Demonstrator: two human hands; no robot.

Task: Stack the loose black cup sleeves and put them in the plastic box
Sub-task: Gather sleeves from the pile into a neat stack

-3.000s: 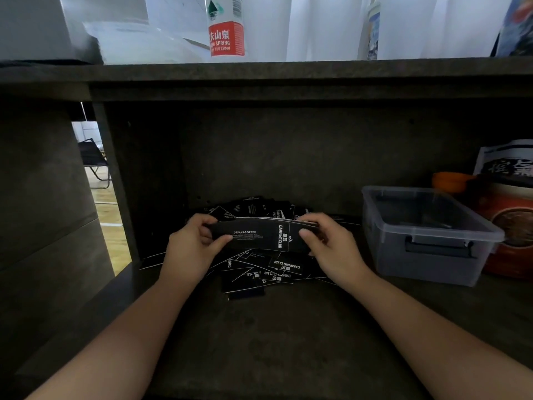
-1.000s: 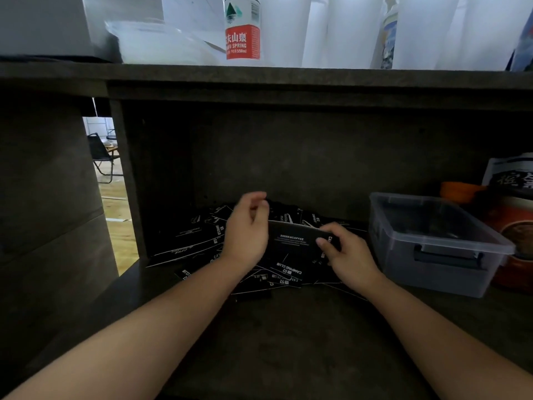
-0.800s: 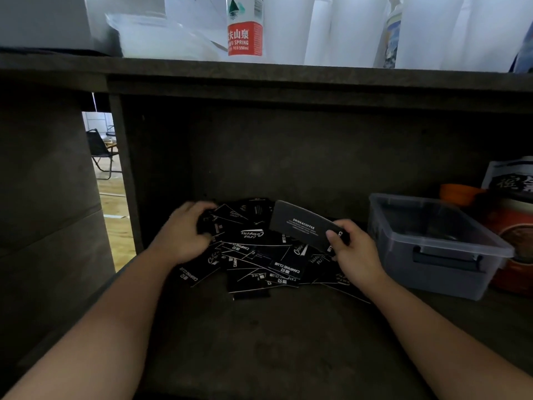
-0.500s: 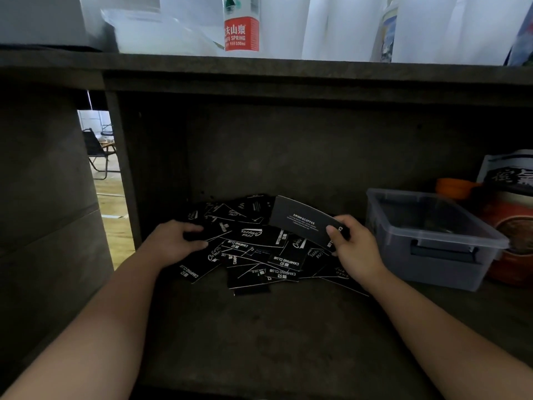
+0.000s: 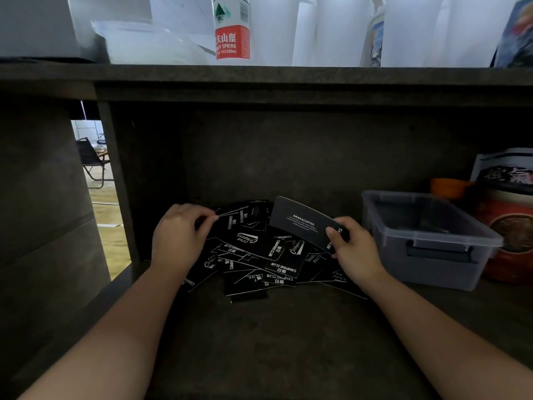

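Pinching one end of a small stack of sleeves (image 5: 301, 223) between thumb and fingers, the right hand (image 5: 353, 249) holds it just left of the plastic box (image 5: 427, 241). Further left, the left hand (image 5: 178, 235) nips a loose sleeve from the pile (image 5: 259, 255). Thin, light, slick card will likely fan apart, so gripping both ends seems wise.

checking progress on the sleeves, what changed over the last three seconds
The left hand let go of the held stack of sleeves, swung out to the left of the loose pile and is now pinching a sleeve there. The right hand kept the stack, tilting it up. The plastic box stayed put.
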